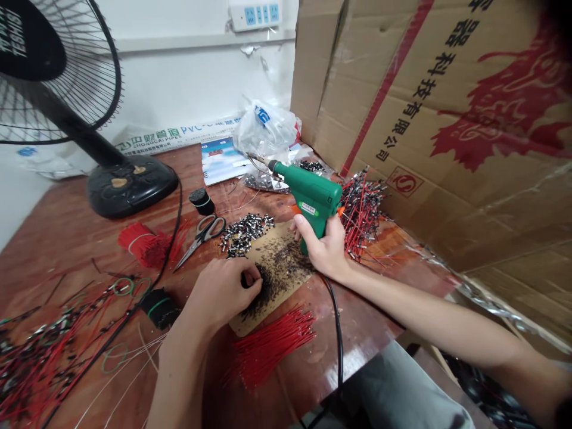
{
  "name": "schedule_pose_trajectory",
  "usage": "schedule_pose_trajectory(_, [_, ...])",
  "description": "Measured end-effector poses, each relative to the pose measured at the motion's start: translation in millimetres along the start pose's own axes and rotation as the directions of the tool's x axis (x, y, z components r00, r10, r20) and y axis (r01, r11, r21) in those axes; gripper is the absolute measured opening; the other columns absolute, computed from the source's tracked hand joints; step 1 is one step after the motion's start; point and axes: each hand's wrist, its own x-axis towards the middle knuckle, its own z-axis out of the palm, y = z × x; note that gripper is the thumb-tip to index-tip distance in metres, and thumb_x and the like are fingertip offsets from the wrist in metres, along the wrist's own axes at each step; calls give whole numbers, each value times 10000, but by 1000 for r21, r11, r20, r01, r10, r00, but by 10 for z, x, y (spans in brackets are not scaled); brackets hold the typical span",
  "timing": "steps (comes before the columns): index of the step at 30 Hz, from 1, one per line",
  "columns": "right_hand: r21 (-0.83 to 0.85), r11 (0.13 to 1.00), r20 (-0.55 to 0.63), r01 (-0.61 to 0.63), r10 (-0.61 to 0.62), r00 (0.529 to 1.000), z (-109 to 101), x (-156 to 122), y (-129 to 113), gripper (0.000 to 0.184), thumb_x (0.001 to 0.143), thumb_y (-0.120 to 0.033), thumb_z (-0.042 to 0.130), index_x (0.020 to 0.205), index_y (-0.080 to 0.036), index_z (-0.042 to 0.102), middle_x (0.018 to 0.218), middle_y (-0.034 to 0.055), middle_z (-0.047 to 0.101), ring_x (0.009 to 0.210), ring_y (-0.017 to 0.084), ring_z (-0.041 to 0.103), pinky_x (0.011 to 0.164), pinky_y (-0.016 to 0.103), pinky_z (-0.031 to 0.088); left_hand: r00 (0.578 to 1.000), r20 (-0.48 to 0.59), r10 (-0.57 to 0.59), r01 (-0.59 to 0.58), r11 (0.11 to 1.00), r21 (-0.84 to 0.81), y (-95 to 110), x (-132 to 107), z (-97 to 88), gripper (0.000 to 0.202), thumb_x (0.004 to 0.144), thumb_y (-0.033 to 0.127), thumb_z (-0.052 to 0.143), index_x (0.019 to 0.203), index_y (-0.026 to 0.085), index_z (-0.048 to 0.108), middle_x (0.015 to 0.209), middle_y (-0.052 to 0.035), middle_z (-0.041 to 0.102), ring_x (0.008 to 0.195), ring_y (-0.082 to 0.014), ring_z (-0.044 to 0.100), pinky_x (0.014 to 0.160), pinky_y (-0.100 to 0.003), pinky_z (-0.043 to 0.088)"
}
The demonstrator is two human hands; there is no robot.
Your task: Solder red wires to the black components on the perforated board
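Observation:
My right hand (326, 241) is wrapped round the handle of a green soldering gun (311, 190), its metal tip pointing to the upper left. My left hand (227, 286) rests over the left side of a piece of cardboard (254, 322). Its fingers are curled inward, and what they hold, if anything, is hidden. Small black bits (281, 268) are scattered over the cardboard, densest by my left fingertips. Just beyond it lies a heap of small black and silver parts (248, 232). A bundle of red wires (277, 342) sits at the cardboard's near edge.
Scissors (201, 238) and a tied red wire bundle (145, 243) lie left. A black fan (131, 185) stands behind them. More red wires with metal ends (364, 211) pile beside a large carton (402, 89). The gun's black cord (337, 322) hangs over the front edge.

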Motion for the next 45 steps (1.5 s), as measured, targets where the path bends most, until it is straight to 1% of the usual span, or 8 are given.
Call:
schedule_pose_trajectory(8, [148, 984, 105, -103, 88, 991, 3, 12, -112, 491, 859, -536, 534, 1065, -90, 513, 905, 73, 602, 686, -18, 507, 630, 122, 469, 995, -98, 34, -58, 966, -251, -56, -7, 19, 152, 781, 370, 615, 723, 234, 652, 646, 47, 598, 593, -93, 499, 598, -248, 347])
schedule_pose_trajectory(12, [254, 940, 269, -225, 155, 951, -5, 78, -274, 569, 850, -540, 541, 1225, -130, 414, 987, 71, 619, 603, -27, 519, 526, 107, 466, 958, -284, 30, -151, 897, -415, -43, 36, 109, 149, 850, 382, 613, 871, 242, 659, 705, 59, 606, 578, -65, 500, 577, -212, 377])
schedule_pose_trajectory(17, [284, 882, 443, -377, 228, 867, 14, 111, -285, 644, 740, -496, 689, 1198, -132, 422, 1170, 103, 591, 598, -38, 525, 509, 106, 484, 817, -568, 98, -333, 884, -327, 87, 105, 294, 122, 934, 260, 536, 1027, 236, 612, 963, 31, 630, 779, -54, 568, 737, -181, 429])
schedule_pose_trajectory(28, [237, 846, 520, -478, 305, 798, 81, 58, -224, 688, 690, -481, 733, 1189, -132, 412, 999, 55, 598, 694, 1, 564, 526, 105, 490, 697, -698, 165, -247, 969, -17, 216, 121, 308, 89, 909, 192, 580, 993, 221, 577, 952, 21, 645, 884, -142, 536, 833, -331, 317])
schedule_pose_trajectory(34, [155, 923, 473, -352, 244, 847, 79, -14, -161, 584, 754, -542, 656, 1115, -96, 546, 935, 59, 618, 629, -14, 509, 558, 107, 455, 739, -656, 153, -249, 967, -55, 190, 123, 329, 120, 950, 177, 461, 1023, 188, 556, 952, -31, 634, 857, -155, 533, 843, -337, 329])
schedule_pose_trajectory(39, [131, 972, 414, -195, 125, 901, 36, -86, -205, 476, 772, -476, 668, 1110, -141, 654, 1031, 40, 632, 908, 15, 542, 906, 133, 482, 777, -611, -148, -148, 902, -406, 185, 75, 300, 228, 995, 310, 352, 1019, 196, 549, 968, -46, 619, 855, -162, 548, 791, -289, 375])
schedule_pose_trajectory(42, [180, 965, 461, -193, 91, 883, 29, -146, -255, 485, 803, -482, 634, 1141, -135, 637, 984, 42, 651, 880, 14, 575, 908, 138, 495, 841, -475, -260, -158, 721, -675, 228, 75, 271, 250, 976, 396, 409, 1040, 201, 552, 1006, -26, 610, 923, -148, 558, 819, -255, 389])
schedule_pose_trajectory(45, [258, 933, 535, -253, 81, 841, 38, -213, -311, 523, 848, -520, 557, 1156, -98, 582, 790, 42, 635, 680, 4, 571, 694, 114, 499, 933, -288, -215, -221, 287, -932, 336, 107, 277, 248, 929, 428, 499, 979, 190, 548, 871, 0, 605, 814, -122, 552, 773, -230, 418])
